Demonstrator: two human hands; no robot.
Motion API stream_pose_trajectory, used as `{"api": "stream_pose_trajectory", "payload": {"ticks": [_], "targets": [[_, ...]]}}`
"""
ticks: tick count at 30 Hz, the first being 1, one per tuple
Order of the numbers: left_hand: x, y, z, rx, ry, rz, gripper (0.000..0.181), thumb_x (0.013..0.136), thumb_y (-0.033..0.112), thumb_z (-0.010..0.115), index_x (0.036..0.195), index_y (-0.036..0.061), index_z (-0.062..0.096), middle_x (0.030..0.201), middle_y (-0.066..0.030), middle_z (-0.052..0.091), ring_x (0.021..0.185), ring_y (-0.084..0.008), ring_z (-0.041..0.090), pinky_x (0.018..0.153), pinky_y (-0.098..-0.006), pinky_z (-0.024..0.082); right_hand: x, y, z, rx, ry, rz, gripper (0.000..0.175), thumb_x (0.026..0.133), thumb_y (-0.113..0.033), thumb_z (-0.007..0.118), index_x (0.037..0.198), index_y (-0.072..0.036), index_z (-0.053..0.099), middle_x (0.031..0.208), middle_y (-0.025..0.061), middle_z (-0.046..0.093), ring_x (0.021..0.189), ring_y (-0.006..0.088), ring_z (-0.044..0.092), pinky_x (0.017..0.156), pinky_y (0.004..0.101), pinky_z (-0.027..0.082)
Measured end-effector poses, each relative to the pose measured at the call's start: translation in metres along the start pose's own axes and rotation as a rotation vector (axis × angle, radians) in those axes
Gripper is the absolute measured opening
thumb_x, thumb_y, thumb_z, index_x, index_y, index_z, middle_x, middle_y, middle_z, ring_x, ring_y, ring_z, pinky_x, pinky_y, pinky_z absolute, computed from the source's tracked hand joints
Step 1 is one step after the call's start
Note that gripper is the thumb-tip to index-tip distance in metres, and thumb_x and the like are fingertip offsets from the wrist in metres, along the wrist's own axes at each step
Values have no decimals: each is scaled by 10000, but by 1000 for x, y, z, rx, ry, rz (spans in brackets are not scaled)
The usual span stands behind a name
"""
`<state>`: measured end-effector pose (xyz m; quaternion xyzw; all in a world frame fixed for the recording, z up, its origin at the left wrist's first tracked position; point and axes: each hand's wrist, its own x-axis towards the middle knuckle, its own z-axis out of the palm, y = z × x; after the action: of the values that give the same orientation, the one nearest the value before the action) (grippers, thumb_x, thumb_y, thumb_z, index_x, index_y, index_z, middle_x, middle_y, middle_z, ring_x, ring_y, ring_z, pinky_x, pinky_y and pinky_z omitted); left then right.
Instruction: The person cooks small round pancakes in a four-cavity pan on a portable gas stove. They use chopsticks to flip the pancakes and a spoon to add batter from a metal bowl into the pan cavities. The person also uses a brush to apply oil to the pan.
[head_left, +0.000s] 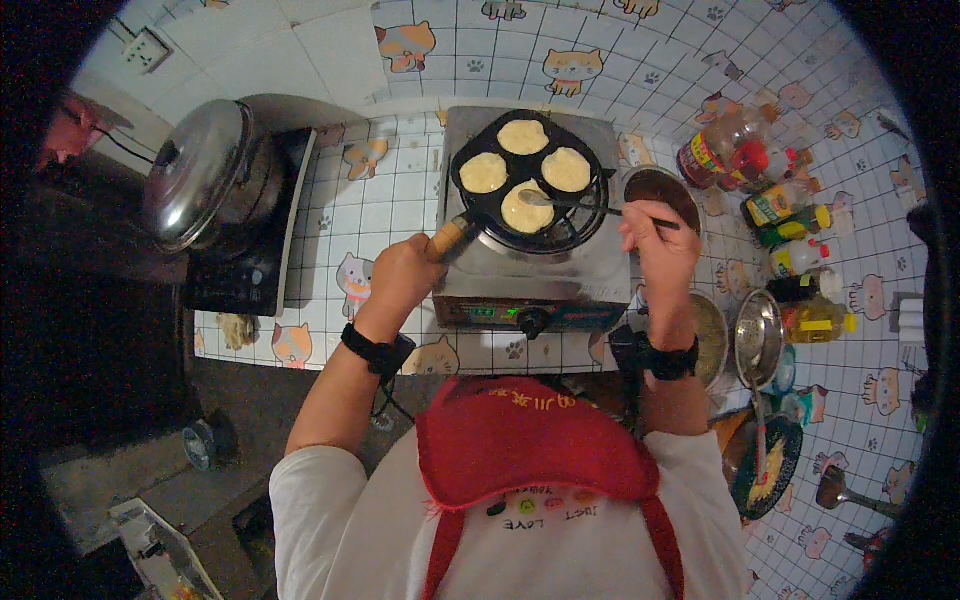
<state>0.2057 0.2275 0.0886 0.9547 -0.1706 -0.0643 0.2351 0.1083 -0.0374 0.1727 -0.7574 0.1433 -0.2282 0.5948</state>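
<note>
My left hand (406, 276) grips the wooden handle (448, 238) of a black four-cup frying pan (517, 176), which is held tilted over a stainless-steel countertop burner (525, 277). Each cup holds a pale yellow round of batter or egg. My right hand (660, 238) holds a dark-handled metal spoon (581, 204); its bowl touches or hovers just over the nearest round (528, 210). Beside the burner, partly under my right forearm, stand a bowl of dark contents (660, 196) and a bowl of pale contents (709, 337).
A large lidded metal pot (206, 180) stands on a black induction cooktop (240, 281) at left. Bottles (787, 210) line the right side, near a metal strainer (759, 330) and a dark pan with food (769, 472). The tiled wall rises behind the burner.
</note>
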Motion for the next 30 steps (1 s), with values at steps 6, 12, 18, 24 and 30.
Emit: {"api": "stream_pose_trajectory", "payload": {"ticks": [6,12,18,24,30], "targets": [[-2,-1,-3,-29,-8,37,198,615,173,652,750,41,591,684,-164,601,672,-342,590,617,-418,473,-7,12,18,102,-74,-162,122,807,-100,627,889,-9,630,738,48,616,607,83,548,527,214,453],[-1,-1,-4,-2,-22,51,220,610,179,663,762,38,590,690,-170,600,679,-346,589,624,-421,471,-16,9,28,-150,-175,-200,107,821,-76,592,899,-7,616,724,67,621,611,97,563,529,229,464],[-1,1,-8,-35,-36,39,269,607,209,683,789,35,588,714,-177,604,698,-354,588,633,-418,473,-20,-5,24,-88,-92,-288,121,818,-59,589,922,-3,616,724,68,623,605,104,579,520,228,468],[2,1,-10,-21,-120,2,317,600,252,696,808,37,593,730,-166,613,717,-344,594,644,-418,472,-26,-15,14,-93,-111,-308,138,845,-7,522,952,43,594,750,91,610,594,96,543,561,212,434],[4,0,-12,-30,-178,-8,323,610,266,695,813,36,594,739,-163,615,734,-342,593,660,-412,469,-29,-10,13,-37,-60,-331,124,836,-24,543,936,5,610,740,69,607,605,108,568,547,229,469]]}}
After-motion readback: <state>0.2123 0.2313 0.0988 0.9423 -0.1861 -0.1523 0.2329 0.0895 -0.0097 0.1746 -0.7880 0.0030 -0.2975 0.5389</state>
